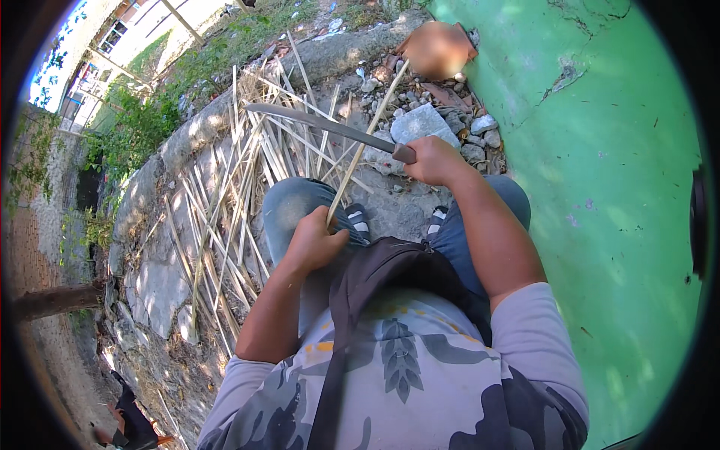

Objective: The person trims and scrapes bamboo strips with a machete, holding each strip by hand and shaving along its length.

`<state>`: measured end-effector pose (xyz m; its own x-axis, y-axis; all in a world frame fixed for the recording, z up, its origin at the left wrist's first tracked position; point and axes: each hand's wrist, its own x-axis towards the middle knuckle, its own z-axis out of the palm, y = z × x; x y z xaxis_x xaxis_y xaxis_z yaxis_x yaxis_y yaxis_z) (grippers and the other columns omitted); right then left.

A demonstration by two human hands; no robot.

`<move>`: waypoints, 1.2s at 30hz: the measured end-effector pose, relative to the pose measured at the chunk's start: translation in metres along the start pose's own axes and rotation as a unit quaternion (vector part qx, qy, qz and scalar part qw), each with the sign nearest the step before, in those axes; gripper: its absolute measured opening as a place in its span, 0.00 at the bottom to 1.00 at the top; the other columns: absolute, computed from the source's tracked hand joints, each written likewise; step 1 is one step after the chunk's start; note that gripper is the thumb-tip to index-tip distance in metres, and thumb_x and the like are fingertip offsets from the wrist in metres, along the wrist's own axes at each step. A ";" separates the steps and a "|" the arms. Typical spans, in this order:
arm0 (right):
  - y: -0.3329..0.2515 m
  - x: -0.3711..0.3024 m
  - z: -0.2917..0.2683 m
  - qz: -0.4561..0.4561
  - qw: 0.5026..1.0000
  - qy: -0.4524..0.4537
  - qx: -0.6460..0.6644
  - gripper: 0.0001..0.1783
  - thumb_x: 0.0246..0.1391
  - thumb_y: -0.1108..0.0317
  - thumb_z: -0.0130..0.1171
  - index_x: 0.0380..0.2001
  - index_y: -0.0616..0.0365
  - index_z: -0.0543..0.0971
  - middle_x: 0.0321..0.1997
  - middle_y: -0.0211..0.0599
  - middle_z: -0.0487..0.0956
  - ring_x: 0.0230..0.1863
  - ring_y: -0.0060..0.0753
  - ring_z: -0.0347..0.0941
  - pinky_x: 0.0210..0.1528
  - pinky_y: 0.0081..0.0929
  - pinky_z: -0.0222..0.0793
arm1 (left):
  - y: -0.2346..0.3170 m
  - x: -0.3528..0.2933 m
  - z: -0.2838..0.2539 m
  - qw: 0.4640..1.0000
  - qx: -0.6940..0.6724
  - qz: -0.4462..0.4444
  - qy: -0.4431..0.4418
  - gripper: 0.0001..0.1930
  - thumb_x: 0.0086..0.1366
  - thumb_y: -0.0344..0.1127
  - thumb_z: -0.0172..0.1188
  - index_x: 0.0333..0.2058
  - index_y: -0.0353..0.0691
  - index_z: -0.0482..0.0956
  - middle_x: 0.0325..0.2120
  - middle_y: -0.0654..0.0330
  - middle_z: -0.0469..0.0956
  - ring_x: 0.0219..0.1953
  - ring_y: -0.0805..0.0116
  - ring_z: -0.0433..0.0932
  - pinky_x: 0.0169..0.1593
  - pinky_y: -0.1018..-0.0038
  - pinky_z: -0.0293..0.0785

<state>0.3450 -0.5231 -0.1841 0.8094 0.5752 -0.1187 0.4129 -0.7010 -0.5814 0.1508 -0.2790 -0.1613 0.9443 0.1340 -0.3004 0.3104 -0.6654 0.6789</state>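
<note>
My left hand [318, 238] is closed around the lower end of a thin pale strip [387, 103], which looks like split bamboo. It slants up and away from my left knee. In my right hand [436, 160] is the short handle of a machete [322, 124]. Its long grey blade points left and crosses the strip about midway along; whether the two touch I cannot tell. A heap of similar pale strips [225, 206] lies on the ground to the left, beyond my left knee.
Broken stones [426, 126] and rubble lie ahead of my feet, by a blurred reddish-brown object [438, 51]. A green painted surface [600, 225] stretches along the right. A low stone edge [199, 139] curves behind the heap, with green plants [135, 124] past it.
</note>
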 end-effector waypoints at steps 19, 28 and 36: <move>-0.031 -0.012 0.008 -0.030 0.996 -0.054 -0.067 0.14 0.48 0.59 0.63 0.37 0.50 0.85 0.35 0.47 0.84 0.41 0.55 0.81 0.44 0.44 0.75 | 0.001 -0.005 0.000 0.999 0.019 -0.032 -0.004 0.15 0.58 0.34 0.70 0.34 0.35 0.72 0.23 0.56 0.74 0.28 0.65 0.73 0.35 0.66 0.71; -0.017 -0.007 0.015 -0.057 0.998 -0.023 -0.001 0.16 0.46 0.59 0.65 0.39 0.50 0.85 0.34 0.48 0.84 0.39 0.54 0.81 0.43 0.44 0.75 | -0.004 -0.001 0.003 1.000 0.005 -0.030 0.006 0.14 0.58 0.33 0.70 0.35 0.35 0.72 0.23 0.57 0.74 0.27 0.68 0.72 0.34 0.67 0.71; -0.005 0.004 0.010 -0.014 0.999 -0.030 -0.012 0.11 0.48 0.58 0.63 0.32 0.51 0.84 0.32 0.47 0.84 0.37 0.57 0.80 0.41 0.47 0.75 | 0.000 0.003 -0.005 0.999 -0.030 -0.004 -0.031 0.16 0.57 0.34 0.71 0.35 0.35 0.71 0.23 0.62 0.71 0.28 0.71 0.70 0.33 0.69 0.69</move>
<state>0.3418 -0.5132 -0.1892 0.7711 0.6183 -0.1520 0.4448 -0.6939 -0.5663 0.1544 -0.2750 -0.1585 0.9338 0.0926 -0.3455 0.3259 -0.6186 0.7150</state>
